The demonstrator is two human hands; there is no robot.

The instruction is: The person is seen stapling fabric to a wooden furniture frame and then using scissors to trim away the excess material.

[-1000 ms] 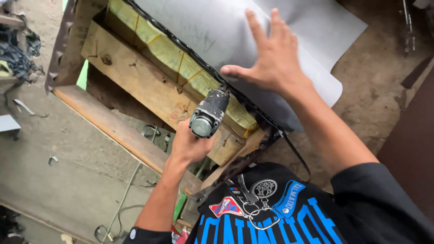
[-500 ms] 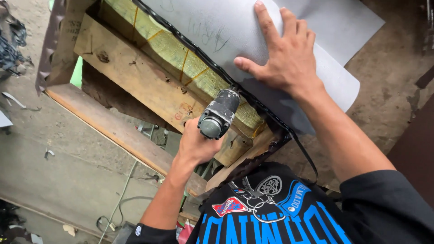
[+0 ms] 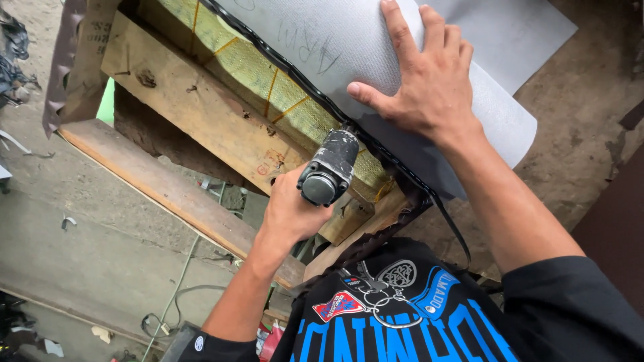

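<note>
My left hand (image 3: 290, 213) grips a grey, paint-worn pneumatic staple gun (image 3: 329, 167). Its nose presses against black piping (image 3: 302, 75) that runs along the edge of a grey textured sheet (image 3: 349, 40). My right hand (image 3: 422, 80) lies flat on that sheet, fingers spread, thumb close to the gun's nose. Under the sheet shows yellow-green woven padding (image 3: 288, 100) on a rough wooden frame (image 3: 194, 114). The gun's handle is hidden inside my fist.
A wooden plank (image 3: 161, 188) runs below the frame. Concrete floor (image 3: 80, 268) at the left carries a thin hose or cable (image 3: 176, 295) and scraps. Dirt ground (image 3: 590, 87) lies at the right. My black and blue shirt (image 3: 402, 315) fills the bottom.
The view has drawn closer to the frame. My left hand has brought the staple gun up against the piping, and my right hand has slid slightly along the sheet toward it.
</note>
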